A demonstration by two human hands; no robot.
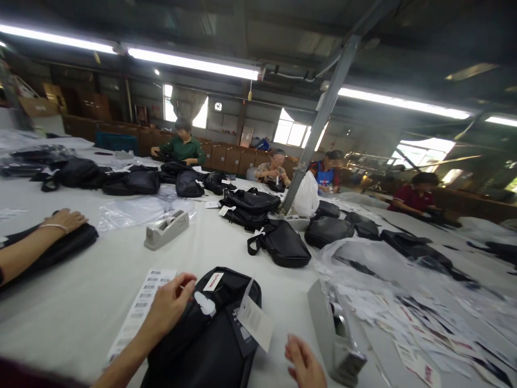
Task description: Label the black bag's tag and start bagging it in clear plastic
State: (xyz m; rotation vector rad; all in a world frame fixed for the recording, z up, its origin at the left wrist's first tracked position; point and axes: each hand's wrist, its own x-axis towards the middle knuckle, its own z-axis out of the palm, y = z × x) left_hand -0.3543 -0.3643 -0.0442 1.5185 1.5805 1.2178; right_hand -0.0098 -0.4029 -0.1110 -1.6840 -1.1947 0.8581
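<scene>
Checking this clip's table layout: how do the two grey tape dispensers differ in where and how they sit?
The far tape dispenser sits left of centre on bare table, side-on to the camera. The near tape dispenser sits by the right hand, end-on, beside scattered paper slips. The near one looks larger, being closer. Both are grey.

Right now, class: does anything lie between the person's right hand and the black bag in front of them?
Only the bag's own white hang tag hangs between the right hand and the bag. The left hand already rests on the bag.
</scene>
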